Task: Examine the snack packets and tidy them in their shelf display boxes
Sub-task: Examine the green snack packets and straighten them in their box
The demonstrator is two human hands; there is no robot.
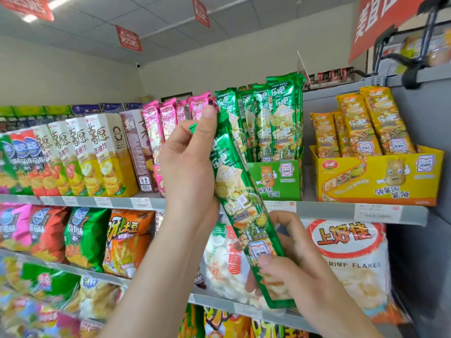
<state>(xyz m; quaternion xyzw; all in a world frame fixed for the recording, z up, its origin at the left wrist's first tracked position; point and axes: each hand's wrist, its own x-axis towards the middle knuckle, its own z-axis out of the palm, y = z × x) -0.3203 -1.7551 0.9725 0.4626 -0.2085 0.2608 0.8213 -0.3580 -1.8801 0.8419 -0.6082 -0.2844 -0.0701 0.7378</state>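
The person is holding one long green snack packet point(233, 184) tilted in front of the shelf point(329, 212), out of its box, with the left hand point(188, 164) curling round the upper part, thumb pressing near the top end, and the right hand point(290, 267) pinching the lower end between thumb and fingers. Just behind it, the green display box point(277, 180) is sitting on the shelf with matching green packets point(275, 118) standing upright, pink packets point(168, 118) are standing to its left, and a yellow display box point(375, 181) of yellow packets point(361, 123) is sitting to its right
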